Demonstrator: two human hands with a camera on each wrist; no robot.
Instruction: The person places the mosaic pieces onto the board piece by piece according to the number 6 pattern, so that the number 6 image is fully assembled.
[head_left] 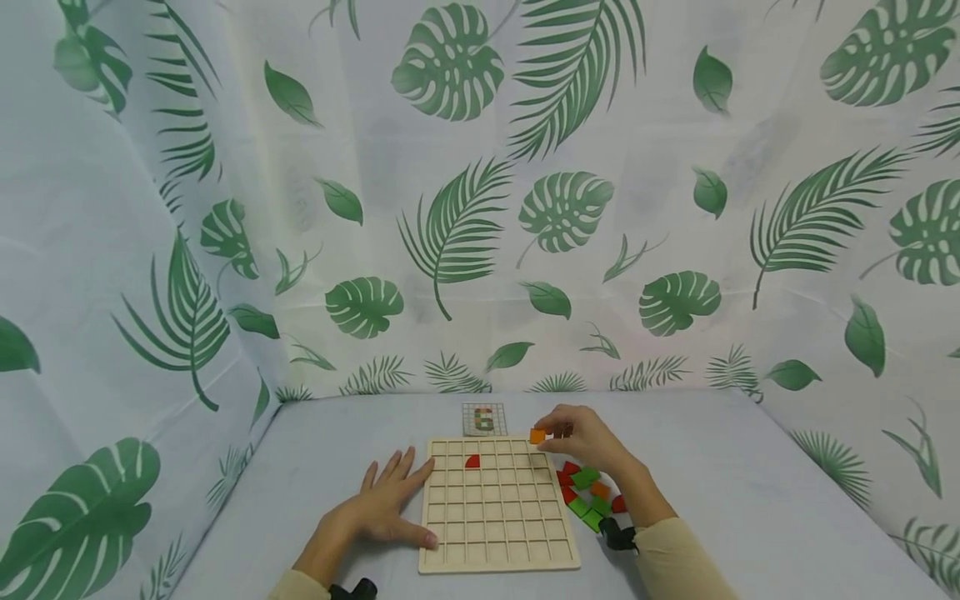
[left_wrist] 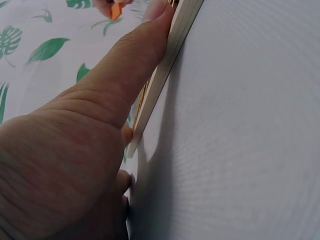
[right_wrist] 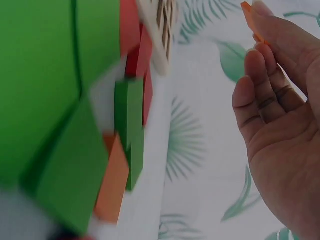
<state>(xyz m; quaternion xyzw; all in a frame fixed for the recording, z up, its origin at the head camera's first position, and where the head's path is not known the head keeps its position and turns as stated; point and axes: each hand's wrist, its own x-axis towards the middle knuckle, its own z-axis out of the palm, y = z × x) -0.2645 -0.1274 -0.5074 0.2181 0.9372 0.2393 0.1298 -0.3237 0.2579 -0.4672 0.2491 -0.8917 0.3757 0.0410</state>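
A pale wooden grid board [head_left: 495, 531] lies on the table in the head view, with one red rounded tile [head_left: 472, 462] in a cell near its upper left. My left hand [head_left: 386, 506] rests at the board's left edge, fingers spread and straight, the thumb on the frame; the left wrist view shows that thumb against the side of the wood. Above the board's upper right corner, my right hand [head_left: 581, 437] pinches an orange square tile [head_left: 537, 436] between thumb and fingers. In the right wrist view the orange tile [right_wrist: 248, 19] shows edge-on at the fingertips.
To the right of the board lies a loose pile of red, orange and green tiles [head_left: 587, 477], beneath the right forearm. A small printed pattern card [head_left: 484, 419] sits just behind the board's far edge. Leaf-printed cloth [head_left: 480, 250] hangs behind and at the sides.
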